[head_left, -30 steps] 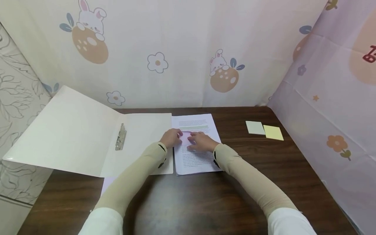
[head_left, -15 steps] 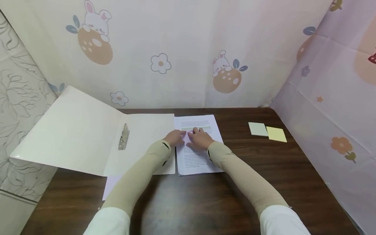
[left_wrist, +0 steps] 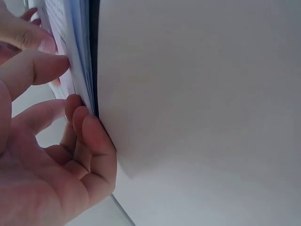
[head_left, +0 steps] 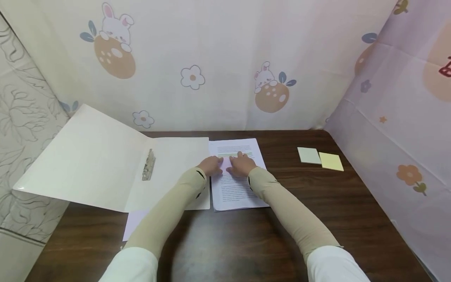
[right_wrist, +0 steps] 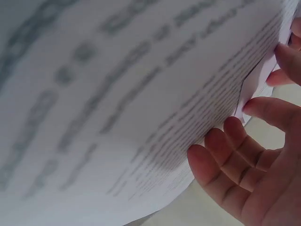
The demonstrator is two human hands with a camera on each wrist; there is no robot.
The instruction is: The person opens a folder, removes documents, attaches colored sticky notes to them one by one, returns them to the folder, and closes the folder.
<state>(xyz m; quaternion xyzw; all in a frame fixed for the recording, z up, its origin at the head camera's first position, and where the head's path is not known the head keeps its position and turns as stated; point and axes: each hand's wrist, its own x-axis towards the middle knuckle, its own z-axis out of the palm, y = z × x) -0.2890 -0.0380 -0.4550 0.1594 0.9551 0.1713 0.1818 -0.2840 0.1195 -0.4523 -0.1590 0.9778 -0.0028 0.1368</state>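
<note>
A small pink-purple note [head_left: 226,163] lies on a stack of printed pages [head_left: 234,194]; its edge also shows in the right wrist view [right_wrist: 252,87]. At the note's left side, my left hand [head_left: 211,166] touches it with relaxed fingers. In the left wrist view that hand [left_wrist: 56,160] has its lower fingers bent against the side of the stack [left_wrist: 81,52]. From the right, my right hand [head_left: 242,165] presses fingertips on the note and page. The right wrist view shows this hand [right_wrist: 258,165] with loosely bent fingers resting on the print.
An open white binder [head_left: 176,154] with a metal clip [head_left: 148,165] lies left of the stack, its cover raised at the left. A lilac sheet [head_left: 134,223] sticks out beneath it. Pale green [head_left: 309,155] and yellow [head_left: 331,161] note pads lie at the right on the brown table [head_left: 225,243].
The head view has shifted slightly. My right hand has turned a little, with its fingers farther up the page, and both hands cover more of the note's sides than before.
</note>
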